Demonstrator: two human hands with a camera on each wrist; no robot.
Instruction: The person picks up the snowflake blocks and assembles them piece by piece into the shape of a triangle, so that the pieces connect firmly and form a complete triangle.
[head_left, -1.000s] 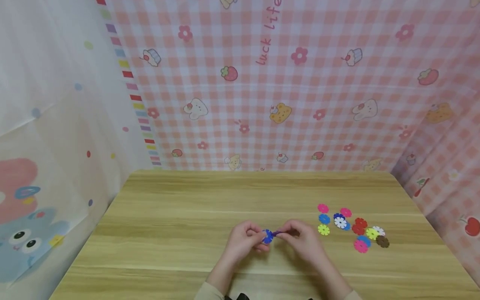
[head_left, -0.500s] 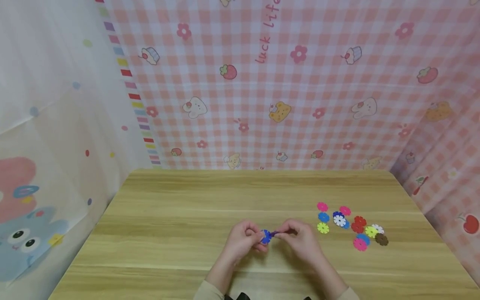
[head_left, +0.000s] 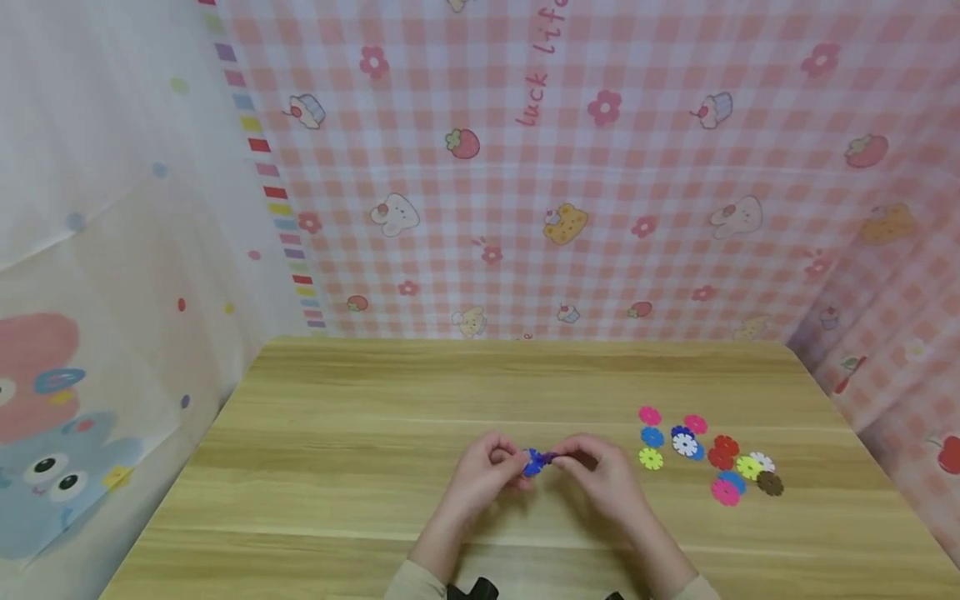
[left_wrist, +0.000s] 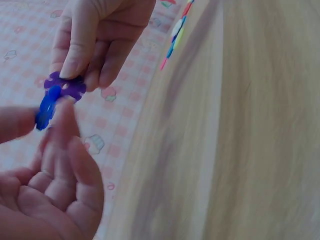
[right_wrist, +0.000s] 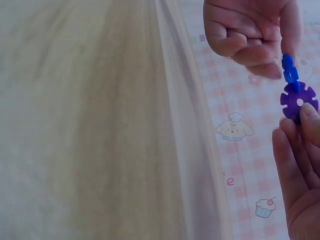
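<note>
Head view: left hand (head_left: 477,472) pinches blue disc (head_left: 532,463), right hand (head_left: 602,473) purple disc (right_wrist: 290,101); both have edged toward twelve o'clock, seemingly interlocked.

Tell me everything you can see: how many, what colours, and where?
Table: 1, wood-brown, middle
Table discs: 3, pink, right
Table discs: 3, light blue, right
Table discs: 2, yellow, right
Table discs: 2, white, right
Table discs: 2, red, right
Table disc: 1, dark blue, right
Table disc: 1, brown, right
Held disc: 1, blue, left hand
Held disc: 1, purple, right hand
Check cloth: unclear how many, pink-white, back and right
White cloth: 1, mostly white, left
Black things: 2, black, bottom edge
Sleeves: 2, beige, bottom
Left hand: 1, bare, centre
Right hand: 1, bare, centre
</note>
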